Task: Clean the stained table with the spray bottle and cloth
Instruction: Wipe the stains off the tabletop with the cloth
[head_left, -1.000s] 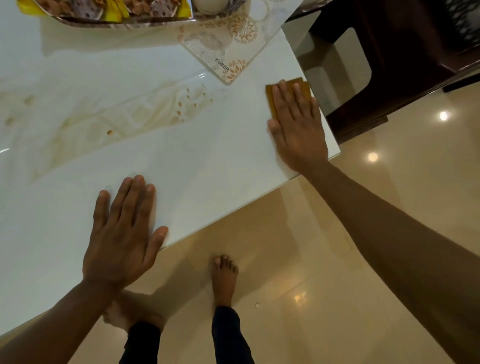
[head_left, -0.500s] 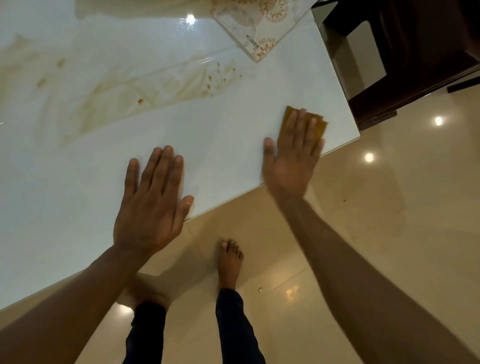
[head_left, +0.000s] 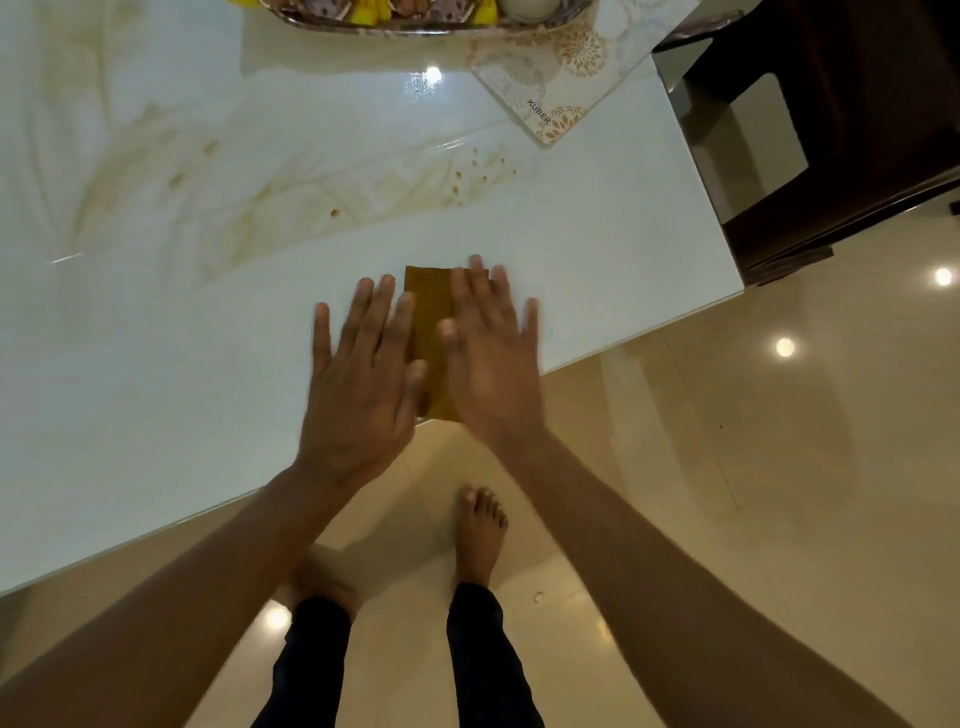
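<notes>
At the near table edge: both hands lie flat, side by side, on a folded cloth.
Right hand (head_left: 491, 358): fingers straight and spread, palm pressing the right half of the cloth; nothing is pinched or curled round.
Left hand (head_left: 358, 384): also flat and spread, its thumb side overlapping the cloth's left margin, the rest on bare tabletop. Both hands are blurred, so exactly how firmly they bear down cannot be told.
Cloth (head_left: 427, 312): mustard-brown, folded into a narrow strip, far end on the table, near end at or just past the rim.
Table (head_left: 649, 249): glossy white top; a wide tan smear with darker specks runs across the stain zone (head_left: 322, 192), well beyond the cloth.
Spray bottle: not in view.
Tray (head_left: 332, 26): at the far edge, holding wrapped items.
Mat (head_left: 550, 78): patterned, beside the tray, near the right end of the smear.
Risk, slip: flat palms on a slick top hold the cloth by friction alone; a quick push could leave it behind or bunch it.
Risk, drop: with the cloth at the rim, a pull toward the body could send it to the floor by the bare feet (head_left: 480, 530).
Risk, spread: wiping dry, without spray, may only drag the tan film outward.
Risk, snag: a long stroke could run under the mat's corner.
</notes>
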